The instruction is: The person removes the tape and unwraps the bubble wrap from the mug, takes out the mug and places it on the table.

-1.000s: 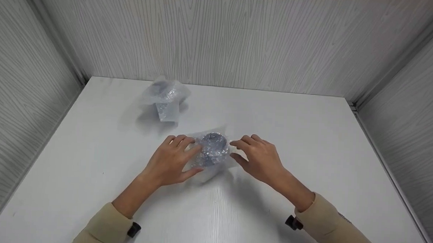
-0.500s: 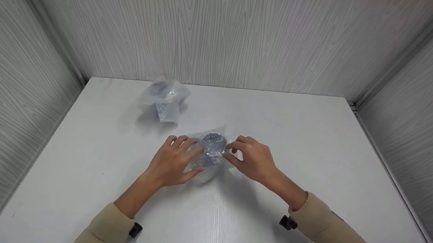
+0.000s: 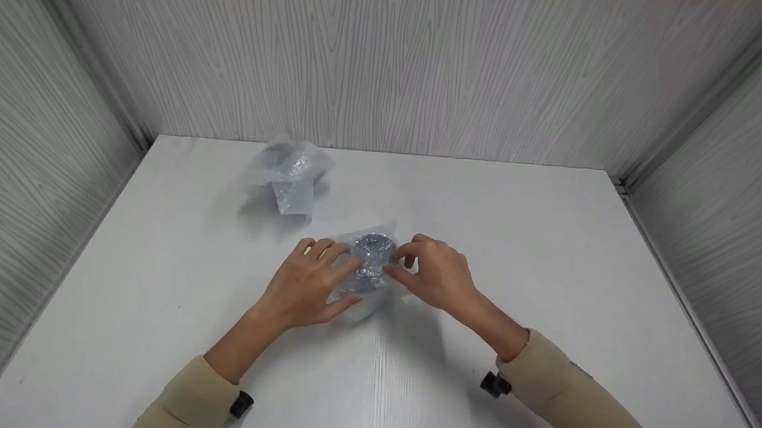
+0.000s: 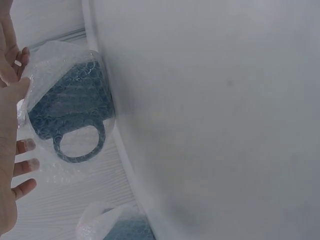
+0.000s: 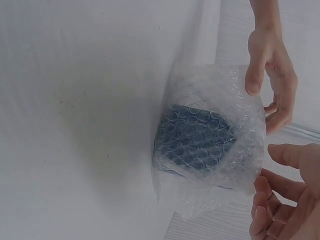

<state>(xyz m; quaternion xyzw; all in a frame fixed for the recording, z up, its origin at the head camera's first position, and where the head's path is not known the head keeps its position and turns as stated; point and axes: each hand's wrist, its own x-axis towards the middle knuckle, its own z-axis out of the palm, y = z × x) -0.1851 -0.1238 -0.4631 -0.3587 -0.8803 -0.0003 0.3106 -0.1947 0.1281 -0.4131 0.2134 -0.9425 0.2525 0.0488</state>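
Note:
A blue mug [image 4: 75,100] stands upright on the table in front of me, loosely wrapped in clear bubble wrap [image 5: 235,110]. Its handle [image 4: 80,150] shows through the plastic in the left wrist view. My left hand [image 3: 304,284] rests along the mug's left side, fingers spread, with the thumb against the wrap. On the other side, my right hand [image 3: 436,274] pinches the wrap between thumb and forefinger near the mug's rim. Its remaining fingers are bent in the right wrist view.
Behind and to the left stands another bubble-wrapped thing [image 3: 292,178], with blue showing through in the left wrist view. The white table [image 3: 516,213] meets wood-grain panels [image 3: 387,66] at the back and sides.
My right hand has moved left to the mug, its thumb and forefinger closing on the wrap's edge. My left hand has hardly moved. The other wrapped thing stays put.

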